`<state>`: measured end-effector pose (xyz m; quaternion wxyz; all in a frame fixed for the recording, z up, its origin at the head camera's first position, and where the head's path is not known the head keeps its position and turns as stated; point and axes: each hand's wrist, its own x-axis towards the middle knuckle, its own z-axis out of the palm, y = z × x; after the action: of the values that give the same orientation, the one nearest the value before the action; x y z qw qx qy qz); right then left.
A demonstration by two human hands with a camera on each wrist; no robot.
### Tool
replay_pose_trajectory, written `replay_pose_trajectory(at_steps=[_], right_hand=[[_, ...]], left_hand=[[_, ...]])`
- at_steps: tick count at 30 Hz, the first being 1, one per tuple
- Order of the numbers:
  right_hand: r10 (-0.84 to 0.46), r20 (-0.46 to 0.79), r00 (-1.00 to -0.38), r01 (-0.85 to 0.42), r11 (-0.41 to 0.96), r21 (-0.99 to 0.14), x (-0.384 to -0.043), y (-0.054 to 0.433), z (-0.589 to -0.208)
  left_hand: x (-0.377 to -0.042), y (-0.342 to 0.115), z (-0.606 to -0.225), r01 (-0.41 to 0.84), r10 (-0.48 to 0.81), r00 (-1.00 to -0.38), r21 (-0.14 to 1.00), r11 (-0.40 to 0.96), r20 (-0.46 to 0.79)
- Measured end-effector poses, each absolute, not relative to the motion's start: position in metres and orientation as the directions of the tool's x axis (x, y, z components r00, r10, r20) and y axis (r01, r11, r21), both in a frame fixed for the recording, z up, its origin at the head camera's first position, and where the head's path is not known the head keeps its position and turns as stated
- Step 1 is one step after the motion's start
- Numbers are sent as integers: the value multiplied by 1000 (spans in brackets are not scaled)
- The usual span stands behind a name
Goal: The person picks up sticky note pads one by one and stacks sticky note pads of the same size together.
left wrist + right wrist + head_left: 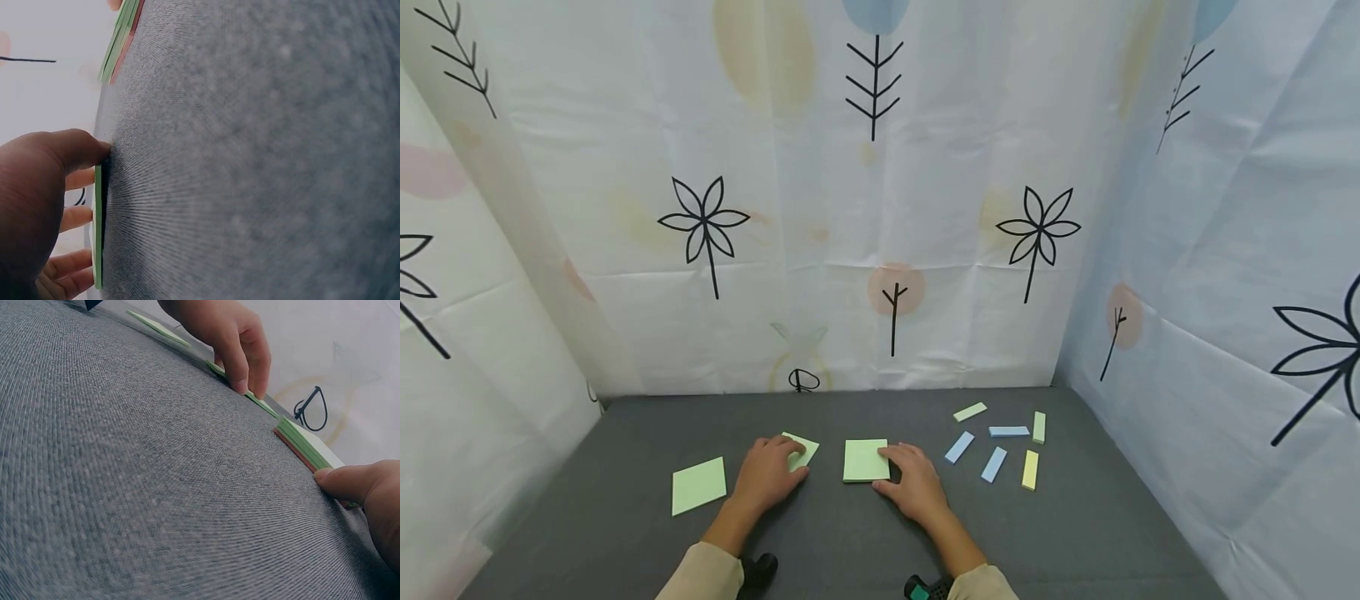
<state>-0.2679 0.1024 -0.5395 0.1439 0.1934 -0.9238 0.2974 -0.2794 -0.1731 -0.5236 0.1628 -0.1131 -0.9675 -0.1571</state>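
Note:
My left hand [769, 475] pinches a thin pale green sticky note pad [805, 447] left of centre. In the left wrist view, the thumb is at one edge of this pad [98, 231] and the fingers are behind it. A thicker stack of green sticky notes [861, 460] lies flat to its right. My right hand [916, 483] holds that stack by its right side, fingers on top and thumb at the near corner. From the right wrist, the stack [306, 447] shows green layers over a reddish bottom one. Another green sticky note pad [698, 486] lies left of my left hand.
Small strips lie right of my right hand: blue ones [994, 465], green ones [1039, 427] and a yellow one [1030, 470]. All rest on a grey cloth-covered table [835, 550]. White patterned curtains [925, 208] stand behind and on both sides.

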Motion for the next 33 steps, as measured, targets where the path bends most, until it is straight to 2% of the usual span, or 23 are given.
replay_pose_trajectory(at_steps=[6,14,25,33], right_hand=[[-270,378,-886,-440,748,-497,-267,102,-539],[-264,387,-884,-440,749,-495,-268,102,-539],[-262,392,-882,-444,743,-501,-268,102,-541],[-263,386,-884,-440,746,-500,-268,103,-542]], left_hand=[[-280,-174,-522,285,179,-914,261,922,365],[-282,-176,-518,289,210,-929,242,926,306],[-276,-175,-518,302,218,-919,234,924,328],[-283,-184,-509,321,286,-943,239,916,171]])
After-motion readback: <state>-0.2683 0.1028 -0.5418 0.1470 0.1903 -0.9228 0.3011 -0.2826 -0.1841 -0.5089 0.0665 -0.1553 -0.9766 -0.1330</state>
